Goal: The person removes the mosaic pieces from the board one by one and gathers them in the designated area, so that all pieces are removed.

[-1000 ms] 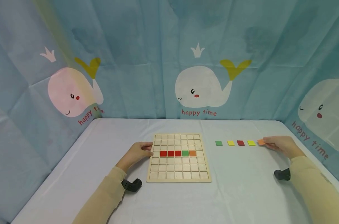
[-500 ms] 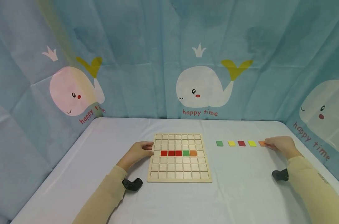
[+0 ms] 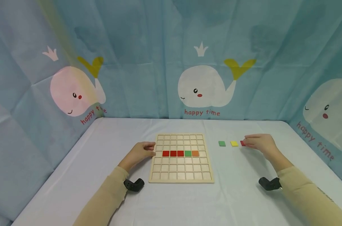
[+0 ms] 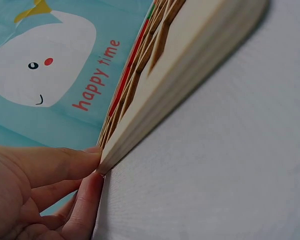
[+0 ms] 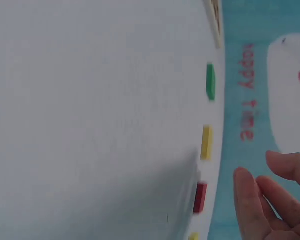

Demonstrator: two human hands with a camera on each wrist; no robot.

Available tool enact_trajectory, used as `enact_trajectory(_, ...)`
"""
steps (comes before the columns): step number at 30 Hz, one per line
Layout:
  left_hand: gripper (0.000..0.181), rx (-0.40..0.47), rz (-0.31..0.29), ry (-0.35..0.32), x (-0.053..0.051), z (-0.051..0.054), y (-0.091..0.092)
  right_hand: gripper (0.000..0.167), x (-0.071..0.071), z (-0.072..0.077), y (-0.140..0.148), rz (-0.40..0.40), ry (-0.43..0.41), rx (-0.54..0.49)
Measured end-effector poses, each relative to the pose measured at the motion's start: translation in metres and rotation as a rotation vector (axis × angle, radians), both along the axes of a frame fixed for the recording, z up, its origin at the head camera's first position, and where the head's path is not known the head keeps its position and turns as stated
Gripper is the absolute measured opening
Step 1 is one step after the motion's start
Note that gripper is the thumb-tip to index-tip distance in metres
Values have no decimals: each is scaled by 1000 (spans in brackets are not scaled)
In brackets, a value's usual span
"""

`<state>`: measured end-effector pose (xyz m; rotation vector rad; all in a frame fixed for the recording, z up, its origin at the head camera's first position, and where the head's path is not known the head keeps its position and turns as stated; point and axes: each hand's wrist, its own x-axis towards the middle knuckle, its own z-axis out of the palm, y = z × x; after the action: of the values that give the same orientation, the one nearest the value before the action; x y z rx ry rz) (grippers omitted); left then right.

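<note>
Wooden board in pinching left hand, loose right hand near red tile

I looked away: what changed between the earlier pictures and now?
The right hand has moved left, away from the loose square orange tile, now hidden, toward the loose square red tile; nothing shows in its grasp. The left hand still holds the light wooden grid board, whose five coloured tiles are unchanged.

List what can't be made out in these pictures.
Head view: the right hand hides part of the loose red tile and anything directly behind.
Right wrist view: the bottom edge cuts off the lowest yellow tile.
Right wrist view: blur softens the lettering.
Left wrist view: the top edge cuts off the wooden board.
</note>
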<state>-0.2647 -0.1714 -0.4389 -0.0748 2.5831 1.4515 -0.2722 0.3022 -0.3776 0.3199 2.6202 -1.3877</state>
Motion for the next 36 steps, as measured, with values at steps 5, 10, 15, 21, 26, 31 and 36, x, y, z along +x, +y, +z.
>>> enact_trajectory(5,53,0,0,-1,1,0,1,58,4,-1,-28,37,14,-119)
enact_trajectory(10,52,-1,1,-6,0,1,2,52,5,-3,-59,54,41,-93)
enact_trajectory(15,52,14,3,1,-4,4,3,49,3,-5,-84,49,56,-45)
enact_trajectory(21,52,7,15,-5,-3,4,1,47,7,-2,-113,123,43,-31)
enact_trajectory(26,52,-2,6,6,-3,6,-1,43,11,0,-130,184,26,-63)
enact_trajectory(31,53,-1,6,1,-1,4,-1,39,11,-3,-140,210,21,-49)
enact_trajectory(36,53,-6,-9,-2,-1,2,-1,39,10,-9,-147,232,31,-26)
